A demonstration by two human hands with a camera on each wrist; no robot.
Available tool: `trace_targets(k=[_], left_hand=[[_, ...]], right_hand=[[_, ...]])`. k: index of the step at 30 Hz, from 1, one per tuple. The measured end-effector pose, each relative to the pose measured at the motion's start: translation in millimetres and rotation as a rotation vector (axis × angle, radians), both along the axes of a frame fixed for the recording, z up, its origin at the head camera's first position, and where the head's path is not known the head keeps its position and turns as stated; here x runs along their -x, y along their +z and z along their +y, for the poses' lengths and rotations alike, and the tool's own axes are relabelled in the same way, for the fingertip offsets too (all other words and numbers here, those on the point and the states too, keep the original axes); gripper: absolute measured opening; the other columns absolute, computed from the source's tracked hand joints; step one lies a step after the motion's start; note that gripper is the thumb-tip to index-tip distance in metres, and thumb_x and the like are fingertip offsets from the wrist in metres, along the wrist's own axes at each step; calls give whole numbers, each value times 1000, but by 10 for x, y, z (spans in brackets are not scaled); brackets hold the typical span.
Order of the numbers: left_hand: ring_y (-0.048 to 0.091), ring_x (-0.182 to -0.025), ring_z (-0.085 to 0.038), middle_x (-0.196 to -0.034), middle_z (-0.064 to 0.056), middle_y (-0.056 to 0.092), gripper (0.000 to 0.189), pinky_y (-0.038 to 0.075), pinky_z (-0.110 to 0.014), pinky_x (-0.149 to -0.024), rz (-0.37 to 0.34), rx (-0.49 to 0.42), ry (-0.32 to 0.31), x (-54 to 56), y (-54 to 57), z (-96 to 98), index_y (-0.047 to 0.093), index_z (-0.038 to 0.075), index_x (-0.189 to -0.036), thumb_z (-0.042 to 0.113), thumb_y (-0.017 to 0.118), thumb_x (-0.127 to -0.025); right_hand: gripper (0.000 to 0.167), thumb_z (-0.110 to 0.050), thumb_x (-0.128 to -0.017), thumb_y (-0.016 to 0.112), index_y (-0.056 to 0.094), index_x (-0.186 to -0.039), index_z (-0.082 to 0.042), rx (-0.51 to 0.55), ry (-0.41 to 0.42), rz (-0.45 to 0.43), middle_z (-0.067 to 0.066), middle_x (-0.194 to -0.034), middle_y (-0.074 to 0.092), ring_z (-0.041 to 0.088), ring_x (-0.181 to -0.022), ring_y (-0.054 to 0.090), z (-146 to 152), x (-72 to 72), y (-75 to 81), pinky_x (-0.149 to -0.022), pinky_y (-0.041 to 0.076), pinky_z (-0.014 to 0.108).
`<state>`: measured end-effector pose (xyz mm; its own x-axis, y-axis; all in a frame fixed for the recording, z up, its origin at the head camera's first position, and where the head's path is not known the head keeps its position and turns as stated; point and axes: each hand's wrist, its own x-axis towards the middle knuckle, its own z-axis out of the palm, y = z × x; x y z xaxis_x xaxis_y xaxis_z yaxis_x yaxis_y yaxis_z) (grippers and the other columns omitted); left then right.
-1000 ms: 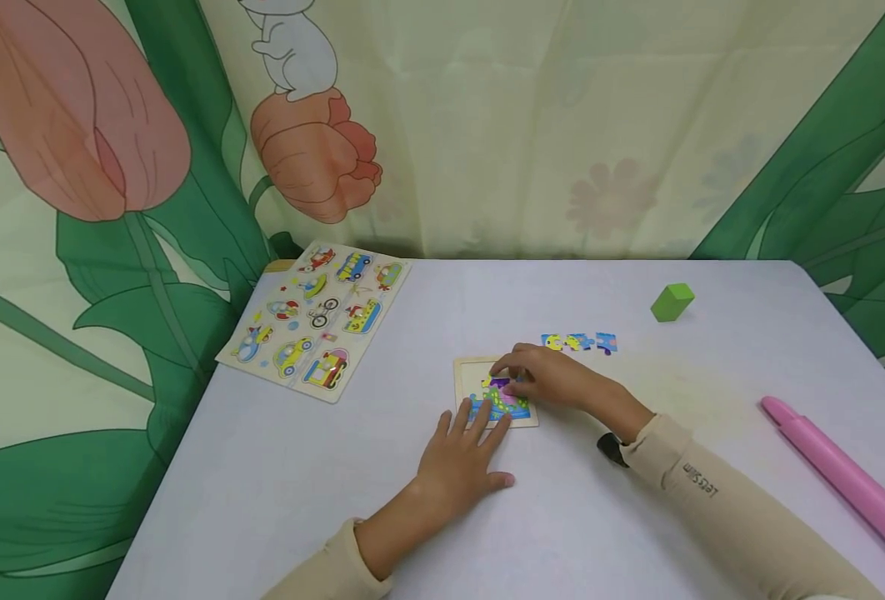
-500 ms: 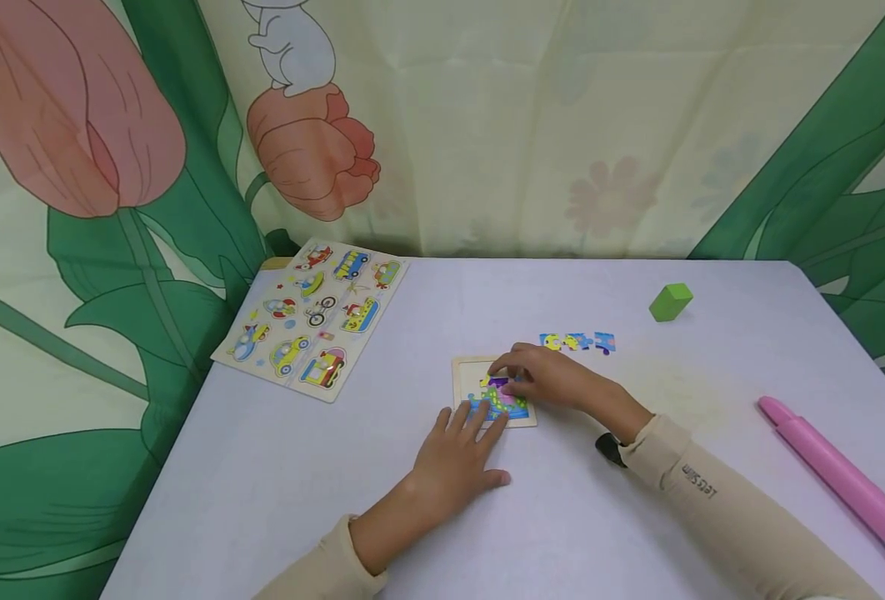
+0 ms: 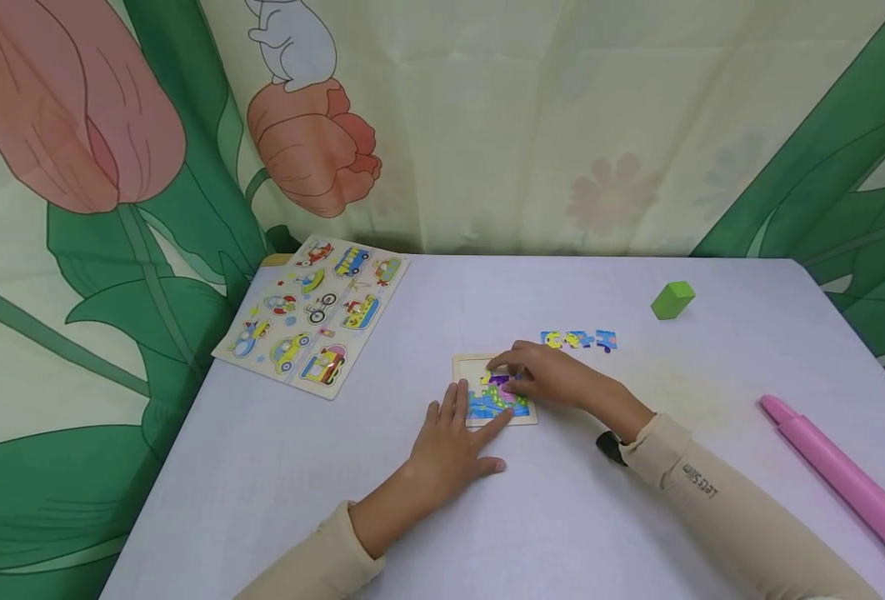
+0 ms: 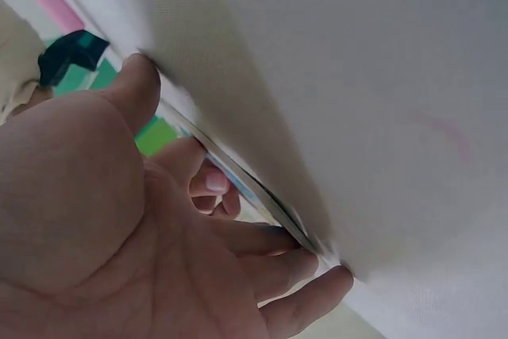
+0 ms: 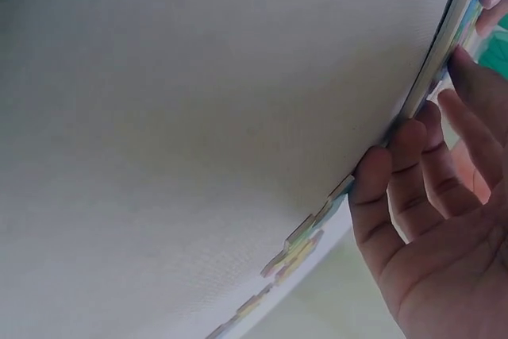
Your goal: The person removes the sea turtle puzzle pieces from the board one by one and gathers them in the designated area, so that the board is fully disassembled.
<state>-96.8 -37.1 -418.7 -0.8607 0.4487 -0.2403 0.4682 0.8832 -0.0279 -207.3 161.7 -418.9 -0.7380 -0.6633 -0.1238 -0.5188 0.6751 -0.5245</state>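
A small wooden jigsaw tray [image 3: 472, 367] lies on the white table, its lower part filled with blue, green and pink pieces. My right hand [image 3: 551, 375] reaches over its right side. Its thumb and index finger pinch at a purple and yellow puzzle piece [image 3: 499, 380], partly hidden under the fingers. The left hand [image 3: 442, 454] rests at the tray's lower left with fingers spread straight; its index fingertip touches the lower pieces, and the other fingers lie along the left edge. In the right wrist view, the right fingers [image 5: 409, 148] stand beside the tray's edge.
Several loose puzzle pieces [image 3: 579, 340] lie in a row behind the right hand. A green block [image 3: 672, 300] stands farther back. On the left is a larger vehicle puzzle board [image 3: 311, 317]; a pink stick-like object [image 3: 843, 475] lies at right. A patterned curtain [image 3: 502, 125] hangs behind the table.
The left hand has shifted slightly left, its middle fingers moving off the lower pieces to the tray's left edge while the index finger stays on it. The right hand has barely moved.
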Motion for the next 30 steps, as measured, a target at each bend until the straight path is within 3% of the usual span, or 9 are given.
trace_targets(k=[7, 16, 23, 26, 30], left_hand=[[25, -152, -39, -164, -26, 27, 68, 36, -51, -115, -10, 13, 8, -4, 9, 5, 33, 44, -160, 64, 53, -98], [23, -153, -39, -165, -24, 26, 69, 35, -51, -116, -16, 28, 12, 8, 13, 22, 31, 44, -160, 64, 52, -98], [23, -153, -37, -165, -23, 25, 68, 34, -49, -116, -12, 43, 12, 21, -2, 27, 29, 46, -161, 65, 51, -99], [22, -153, -37, -165, -24, 24, 67, 34, -49, -116, -22, 38, 15, 21, 3, 21, 29, 46, -161, 65, 50, -99], [22, -153, -37, -165, -25, 23, 67, 33, -50, -116, -34, 21, 19, 11, 12, 14, 30, 45, -161, 64, 49, -100]], right_hand=[[34, -12, -95, 75, 71, -129, -12, -5, 22, 5, 1, -106, 63, 12, -79, 55, -11, -4, 11, -78, 52, 31], [31, -8, -93, 77, 69, -123, -6, 50, -3, -6, 1, -107, 66, 16, -93, 62, -40, 13, 37, -86, 53, 36], [19, -1, -97, 69, 69, -115, -9, 200, -29, -93, -4, -92, 67, 13, -83, 62, -6, 29, 65, -78, 53, 33], [18, -3, -99, 68, 70, -114, -11, 256, -11, -81, -4, -92, 67, 13, -82, 61, 27, 28, 89, -77, 53, 31], [17, -5, -100, 67, 71, -115, -12, 278, -53, -37, -2, -95, 69, 16, -83, 62, 144, 48, 184, -75, 52, 32]])
